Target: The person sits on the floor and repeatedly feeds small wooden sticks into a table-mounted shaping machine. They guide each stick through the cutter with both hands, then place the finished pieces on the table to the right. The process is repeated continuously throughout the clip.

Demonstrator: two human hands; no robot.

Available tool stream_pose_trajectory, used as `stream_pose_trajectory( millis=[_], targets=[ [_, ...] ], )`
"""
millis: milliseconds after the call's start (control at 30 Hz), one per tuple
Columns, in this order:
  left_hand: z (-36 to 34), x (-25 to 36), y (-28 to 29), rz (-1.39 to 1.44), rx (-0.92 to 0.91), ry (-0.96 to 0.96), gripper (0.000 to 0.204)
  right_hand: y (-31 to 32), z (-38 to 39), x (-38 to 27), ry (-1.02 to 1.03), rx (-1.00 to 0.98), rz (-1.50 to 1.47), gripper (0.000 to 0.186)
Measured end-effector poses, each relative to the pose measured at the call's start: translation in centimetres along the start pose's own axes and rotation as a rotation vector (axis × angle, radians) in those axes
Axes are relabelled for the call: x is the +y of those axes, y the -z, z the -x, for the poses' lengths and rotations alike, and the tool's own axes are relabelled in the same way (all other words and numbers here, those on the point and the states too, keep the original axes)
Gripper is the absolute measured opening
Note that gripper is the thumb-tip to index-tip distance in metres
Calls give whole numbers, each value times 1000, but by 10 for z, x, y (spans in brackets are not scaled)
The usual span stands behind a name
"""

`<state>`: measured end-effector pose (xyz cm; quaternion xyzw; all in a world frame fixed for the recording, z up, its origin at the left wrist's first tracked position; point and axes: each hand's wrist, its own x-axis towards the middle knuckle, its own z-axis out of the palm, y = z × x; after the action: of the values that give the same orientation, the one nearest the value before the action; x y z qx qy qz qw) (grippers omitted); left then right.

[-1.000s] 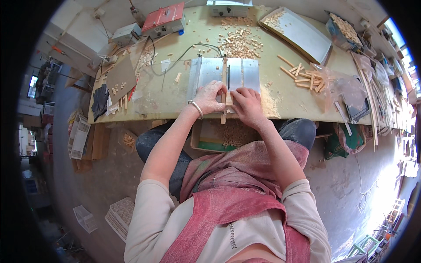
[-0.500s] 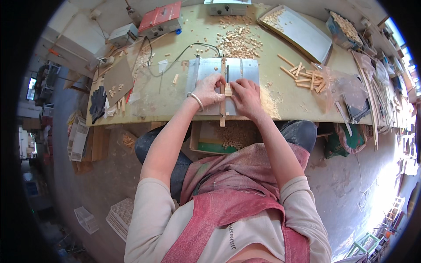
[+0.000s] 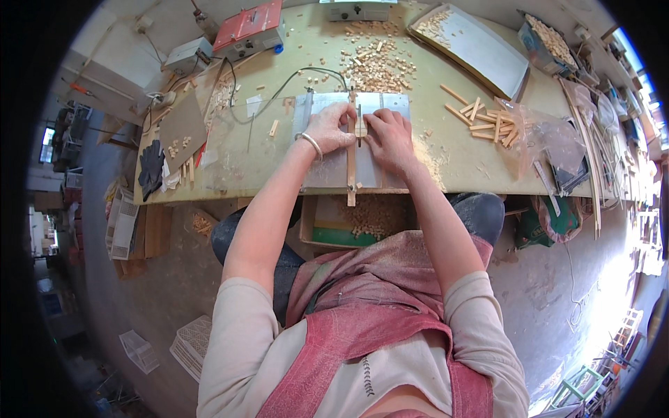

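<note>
A metal plate (image 3: 389, 160) on the workbench has a thin dark blade or slot down its middle and a long wooden strip (image 3: 351, 171) beside it, overhanging the front edge. A small pale wooden piece (image 3: 360, 127) lies across the dark line, pinched between my hands. My left hand (image 3: 332, 128), dusty and with a bangle at the wrist, has curled fingers at the piece and strip. My right hand (image 3: 388, 138) has bent fingertips against the piece's right side. Their exact contact points are partly hidden.
Cut blocks (image 3: 369, 70) are scattered behind the plate. Loose sticks (image 3: 481, 124) and a plastic bag lie right, near a large tray (image 3: 474, 51) and full bin (image 3: 548, 43). Control boxes (image 3: 247, 31) stand at the back, cables below them. A dark glove (image 3: 151, 171) rests left.
Both hands have moved forward, away from my body, carrying the small piece up along the dark line. The bottom end of the long strip shows slightly lower in the picture.
</note>
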<state>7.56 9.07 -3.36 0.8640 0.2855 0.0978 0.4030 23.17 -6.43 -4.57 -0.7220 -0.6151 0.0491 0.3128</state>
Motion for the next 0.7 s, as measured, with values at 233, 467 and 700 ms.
stream_pose_trajectory(
  millis=[233, 467, 700],
  targets=[
    [38, 16, 0, -219, -53, -98, 52, 7, 24, -2, 48, 1, 42, 45],
    [78, 26, 3, 28, -127, -38, 33, 15, 70, -23, 95, 16, -20, 46],
    [72, 26, -11, -87, 3, -143, 46, 6, 68, -35, 122, 9, -41, 45]
  ],
)
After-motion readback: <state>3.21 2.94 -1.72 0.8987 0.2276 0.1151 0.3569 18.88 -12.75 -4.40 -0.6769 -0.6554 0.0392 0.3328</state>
